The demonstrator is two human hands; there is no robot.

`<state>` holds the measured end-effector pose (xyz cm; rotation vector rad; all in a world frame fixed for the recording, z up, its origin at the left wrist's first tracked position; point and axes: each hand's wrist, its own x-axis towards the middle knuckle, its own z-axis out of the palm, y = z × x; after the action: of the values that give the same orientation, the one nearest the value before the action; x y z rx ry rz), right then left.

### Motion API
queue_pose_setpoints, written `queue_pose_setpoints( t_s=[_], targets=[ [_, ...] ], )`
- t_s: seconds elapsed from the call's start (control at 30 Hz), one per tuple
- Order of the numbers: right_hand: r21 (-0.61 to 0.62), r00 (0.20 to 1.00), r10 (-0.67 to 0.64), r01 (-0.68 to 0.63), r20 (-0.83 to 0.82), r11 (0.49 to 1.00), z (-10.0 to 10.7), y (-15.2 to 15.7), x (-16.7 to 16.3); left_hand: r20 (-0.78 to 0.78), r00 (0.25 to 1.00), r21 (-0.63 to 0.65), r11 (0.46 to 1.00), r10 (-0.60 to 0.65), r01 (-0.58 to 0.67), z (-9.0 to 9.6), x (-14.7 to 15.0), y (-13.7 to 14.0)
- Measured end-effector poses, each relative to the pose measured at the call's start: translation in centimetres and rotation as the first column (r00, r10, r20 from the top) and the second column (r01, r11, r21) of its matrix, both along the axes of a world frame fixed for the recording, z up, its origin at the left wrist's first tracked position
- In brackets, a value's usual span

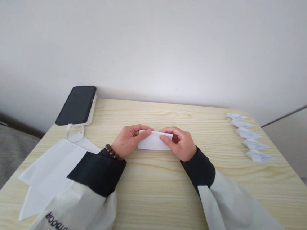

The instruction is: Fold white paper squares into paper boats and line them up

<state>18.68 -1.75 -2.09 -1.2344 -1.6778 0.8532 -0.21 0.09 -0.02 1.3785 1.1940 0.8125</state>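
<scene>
A narrow folded sheet of white paper is held level in front of me, low over the table. My left hand pinches its upper left part, thumb on the near face and fingers behind. At the upper right part my right hand pinches it the same way. Both hands are closed on the paper, and the fingertips behind it are partly hidden. Over at the right lie several folded white paper pieces with pointed ends, in a slanting row.
Loose white paper sheets lie on the left, partly under my left sleeve. Behind them a dark-screened device rests on a white block, with a white cable. The wooden table meets a white wall at the back.
</scene>
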Motion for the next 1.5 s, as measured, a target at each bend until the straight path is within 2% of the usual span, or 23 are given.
queue_pose_setpoints(
  t_s=[0.67,1.2,1.5],
  targets=[
    [0.016,0.999,-0.005,0.005,0.033,1.000,0.15,0.02,0.02,-0.013,1.000,0.032,0.999,-0.020,0.021,0.01,-0.05,0.02],
    [0.101,0.996,-0.005,-0.004,0.088,0.995,-0.08,0.10,0.14,-0.223,0.975,0.069,0.997,-0.020,0.036,-0.10,0.01,-0.03],
    [0.124,0.993,0.021,-0.035,0.114,0.992,-0.13,0.11,0.11,-0.221,0.974,0.115,0.991,-0.038,0.065,-0.30,0.07,0.00]
  ],
)
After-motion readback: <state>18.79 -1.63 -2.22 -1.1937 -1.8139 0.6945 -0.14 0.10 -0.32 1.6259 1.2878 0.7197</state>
